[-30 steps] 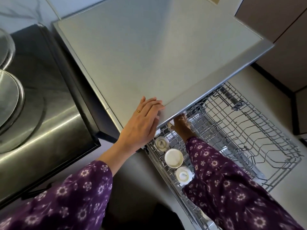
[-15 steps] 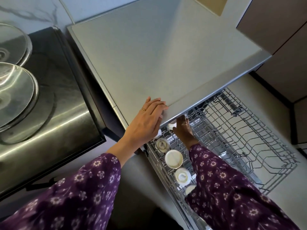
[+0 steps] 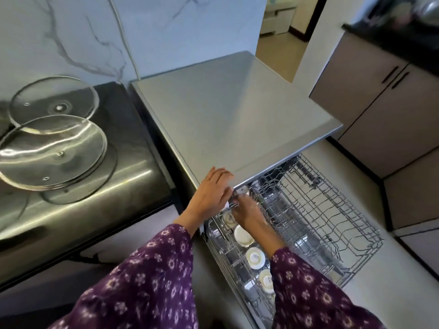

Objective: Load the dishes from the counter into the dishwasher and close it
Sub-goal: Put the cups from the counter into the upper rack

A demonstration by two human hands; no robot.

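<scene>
Since half a second earlier, the right hand [image 3: 247, 211] had drawn out from under the front lip of the dishwasher [image 3: 225, 115] and showed more fully. The left hand [image 3: 213, 186] had slid from the flat top toward its front corner.

A small white cup [image 3: 242, 191] sat at the back end of the pulled-out rack [image 3: 332, 222], just under that lip. The right hand reached to it, but blur hid whether the fingers pinched it or only touched it, so I could not tell. In front of it a row of upturned cups [image 3: 242, 236] stood along the rack's left side (some showed print on their bases).

The left hand rested on the corner of the top, fingers straight and relaxed, grasping nothing. Its tips lay over the edge, just beside the right hand. To the right, most of the rack was bare wire.

On the dark counter [image 3: 133, 181] to the left lay two glass lids [image 3: 52, 150], the nearer overlapping the farther in this view, not yet loaded.

By my judgement the task was somewhere in its first half. The cups were in. The lids were left, along with anything out of sight, and then the rack had to go in and the door be shut.

Purple flowered sleeves [image 3: 154, 269] covered both forearms, brown cabinets [image 3: 380, 115] stood at the right, and a marble wall [image 3: 83, 39] rose behind.
</scene>
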